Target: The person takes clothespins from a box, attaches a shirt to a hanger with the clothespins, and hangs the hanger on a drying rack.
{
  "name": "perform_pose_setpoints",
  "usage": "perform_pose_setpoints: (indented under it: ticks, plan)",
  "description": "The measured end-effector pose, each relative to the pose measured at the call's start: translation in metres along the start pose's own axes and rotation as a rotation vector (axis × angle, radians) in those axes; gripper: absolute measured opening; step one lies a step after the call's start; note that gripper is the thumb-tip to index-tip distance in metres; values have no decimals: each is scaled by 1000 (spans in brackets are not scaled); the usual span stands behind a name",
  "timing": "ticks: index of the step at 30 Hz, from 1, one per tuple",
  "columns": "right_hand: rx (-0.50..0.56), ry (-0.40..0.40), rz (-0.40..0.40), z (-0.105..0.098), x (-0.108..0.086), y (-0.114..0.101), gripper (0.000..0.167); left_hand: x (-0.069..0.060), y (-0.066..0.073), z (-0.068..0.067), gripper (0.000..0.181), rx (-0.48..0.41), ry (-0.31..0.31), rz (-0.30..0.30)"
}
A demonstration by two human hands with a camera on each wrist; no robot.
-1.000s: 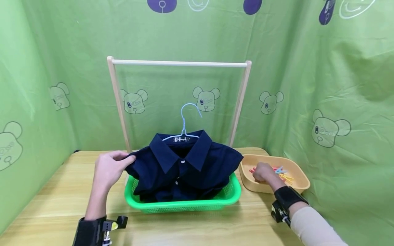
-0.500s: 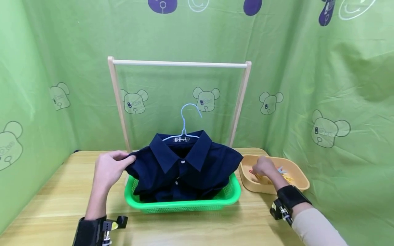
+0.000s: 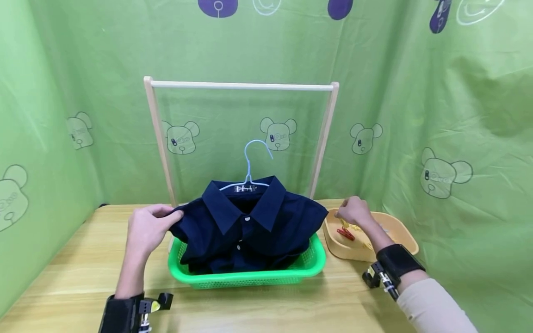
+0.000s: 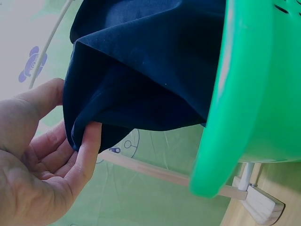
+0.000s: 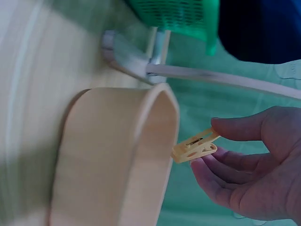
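Observation:
A dark blue shirt (image 3: 241, 231) lies over the green basket (image 3: 250, 279), with a light blue hanger (image 3: 248, 172) in its collar. My left hand (image 3: 147, 229) pinches the shirt's shoulder at the left; the left wrist view shows thumb and fingers (image 4: 89, 150) on the dark cloth (image 4: 150, 56). Over the near-left part of the orange tray (image 3: 399, 226), my right hand (image 3: 356, 212) holds a yellow clothespin (image 5: 195, 147) between thumb and fingers, clear in the right wrist view. Red clothespins (image 3: 345, 233) lie in the tray below that hand.
Behind the basket stands a rack with a white crossbar (image 3: 243, 86) and wooden posts (image 3: 160, 138). The wooden table (image 3: 233, 310) carries everything, with a green printed curtain (image 3: 250, 46) behind and at both sides.
My right hand has risen from among the clothespins towards the tray's back left, now with a yellow one in its fingers. The left hand keeps its hold on the shirt.

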State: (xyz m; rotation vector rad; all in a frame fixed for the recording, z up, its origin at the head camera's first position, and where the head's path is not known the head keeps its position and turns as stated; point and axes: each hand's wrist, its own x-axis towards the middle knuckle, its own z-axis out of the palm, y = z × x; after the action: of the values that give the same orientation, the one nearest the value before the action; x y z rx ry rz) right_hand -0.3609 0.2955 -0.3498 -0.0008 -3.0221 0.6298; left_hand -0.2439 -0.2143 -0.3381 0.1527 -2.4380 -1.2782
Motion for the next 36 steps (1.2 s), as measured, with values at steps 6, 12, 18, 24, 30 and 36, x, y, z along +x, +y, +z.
perform_pose_setpoints:
  ticks: [6,12,18,24,30,36]
  plan:
    - [50,48,-24,-12,-6,-19,36,-1,-1,0,41,4,0,-2]
    - [95,48,-61,-24,-12,-39,46,0,0,1,41,6,-1,-2]
    - [133,89,-93,-35,-19,-60,45,0,1,0,43,6,-6,-4]
    - [158,128,-136,-41,-27,-76,40,0,0,1,43,-4,-14,-2]
    - [204,161,-183,-47,-32,-90,36,1,-1,1,44,-5,-15,-8]
    - [232,202,-228,-50,-38,-105,34,1,-1,0,44,-2,-14,-10]
